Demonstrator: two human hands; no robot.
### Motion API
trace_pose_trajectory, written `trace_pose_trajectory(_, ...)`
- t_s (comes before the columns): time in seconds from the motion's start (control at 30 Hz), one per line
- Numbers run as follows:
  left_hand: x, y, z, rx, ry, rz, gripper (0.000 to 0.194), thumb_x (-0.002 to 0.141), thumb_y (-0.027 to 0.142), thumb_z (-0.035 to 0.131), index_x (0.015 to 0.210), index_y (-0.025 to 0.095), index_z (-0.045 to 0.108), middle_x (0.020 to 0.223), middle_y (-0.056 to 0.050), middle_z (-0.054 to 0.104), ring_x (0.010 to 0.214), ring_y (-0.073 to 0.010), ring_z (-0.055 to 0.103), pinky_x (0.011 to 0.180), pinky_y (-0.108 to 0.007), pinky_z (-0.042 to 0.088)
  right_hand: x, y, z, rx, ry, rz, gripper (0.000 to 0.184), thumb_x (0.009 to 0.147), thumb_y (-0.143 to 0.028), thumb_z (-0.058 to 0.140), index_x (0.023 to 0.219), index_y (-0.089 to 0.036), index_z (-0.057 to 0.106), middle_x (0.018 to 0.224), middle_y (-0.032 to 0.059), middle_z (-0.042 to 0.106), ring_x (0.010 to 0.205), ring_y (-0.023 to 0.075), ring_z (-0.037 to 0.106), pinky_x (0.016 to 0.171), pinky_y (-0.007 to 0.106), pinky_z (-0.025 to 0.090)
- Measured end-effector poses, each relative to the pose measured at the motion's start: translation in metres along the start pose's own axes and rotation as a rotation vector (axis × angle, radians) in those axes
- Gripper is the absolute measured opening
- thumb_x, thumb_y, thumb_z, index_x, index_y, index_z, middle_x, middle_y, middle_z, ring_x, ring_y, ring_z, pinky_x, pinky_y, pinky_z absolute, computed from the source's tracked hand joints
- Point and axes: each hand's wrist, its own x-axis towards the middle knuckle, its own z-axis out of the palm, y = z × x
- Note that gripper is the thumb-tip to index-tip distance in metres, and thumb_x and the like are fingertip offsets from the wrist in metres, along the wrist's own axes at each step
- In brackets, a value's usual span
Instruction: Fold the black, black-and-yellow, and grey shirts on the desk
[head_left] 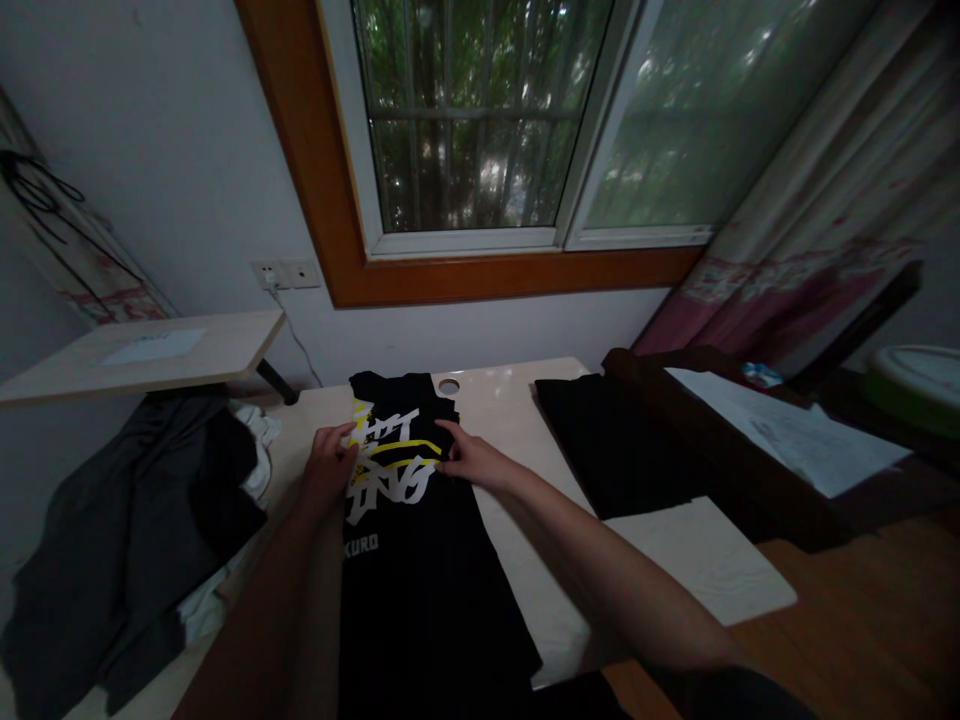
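A black T-shirt (427, 580) with white and yellow lettering lies on the table in a long narrow shape, its sides folded in. My left hand (331, 458) rests at its left edge beside the print, thumb and forefinger slightly apart. On the opposite edge, my right hand (474, 458) touches the cloth with thumb and forefinger spread. Neither hand visibly grips the fabric. The shirt's lower end runs toward me and out of the bottom of the view.
A pale table (517, 410) stands against the wall below a window (487, 120). Grey and black clothes (135, 530) are heaped at left under a raised shelf (142, 350). Folded black cloth (615, 440) lies at right, near a dark wooden piece of furniture (712, 430) with paper (787, 430) on it.
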Motion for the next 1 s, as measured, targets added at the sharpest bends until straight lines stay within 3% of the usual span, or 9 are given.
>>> trace_pose_trajectory(0.13,0.0,-0.001,-0.001,0.003,-0.005,0.017,0.038,0.089,0.031,0.056,0.125,0.024,0.065,0.118,-0.006,0.056,0.08,-0.0157,0.063,0.087,-0.039,0.058,-0.011,0.003,0.0,0.01,-0.08,-0.02,0.049,0.08,-0.02,0.074,0.128,-0.021,0.065,0.072,-0.007,0.051,0.066,0.0109,0.05,0.061,0.023,0.038)
trace_pose_trajectory(0.23,0.001,-0.002,-0.001,0.004,-0.01,0.038,0.038,0.088,0.031,0.056,0.124,0.023,0.065,0.119,-0.007,0.056,0.085,-0.0176,0.064,0.088,-0.039,0.058,-0.022,0.006,-0.002,0.205,-0.155,0.011,0.03,0.083,-0.028,0.07,0.112,-0.021,0.071,0.071,-0.0066,0.043,0.062,0.0096,0.043,0.055,0.021,0.039)
trace_pose_trajectory(0.37,0.001,-0.003,0.0,0.01,-0.01,0.043,0.038,0.088,0.031,0.056,0.125,0.024,0.065,0.119,-0.007,0.056,0.087,-0.0187,0.063,0.09,-0.04,0.057,-0.043,0.001,-0.003,0.414,-0.201,0.068,0.037,0.081,-0.039,0.074,0.114,-0.022,0.067,0.086,-0.0032,0.047,0.067,0.0099,0.05,0.05,0.02,0.047)
trace_pose_trajectory(0.57,0.001,-0.003,0.001,0.013,-0.009,0.038,0.038,0.088,0.032,0.057,0.125,0.026,0.065,0.119,-0.006,0.057,0.086,-0.0186,0.063,0.091,-0.04,0.056,-0.071,-0.008,0.004,0.418,-0.368,0.189,0.062,0.078,-0.035,0.08,0.135,-0.028,0.055,0.091,-0.0042,0.053,0.06,0.0059,0.055,0.046,0.016,0.045)
trace_pose_trajectory(0.8,0.0,-0.003,0.0,0.01,-0.017,0.038,0.038,0.088,0.033,0.057,0.125,0.026,0.065,0.119,-0.006,0.057,0.084,-0.0176,0.063,0.086,-0.038,0.057,-0.083,0.0,-0.001,0.565,-0.589,0.271,0.039,0.081,-0.036,0.078,0.115,-0.022,0.065,0.085,-0.0048,0.054,0.055,0.0063,0.062,0.046,0.016,0.047)
trace_pose_trajectory(1.0,-0.001,0.003,-0.002,-0.004,-0.025,0.012,0.038,0.088,0.034,0.056,0.125,0.026,0.065,0.118,-0.005,0.057,0.081,-0.0168,0.063,0.086,-0.037,0.057,-0.09,0.003,-0.005,0.655,-0.701,0.304,0.049,0.077,-0.044,0.082,0.116,-0.022,0.062,0.084,-0.005,0.055,0.067,0.0134,0.071,0.05,0.02,0.054)
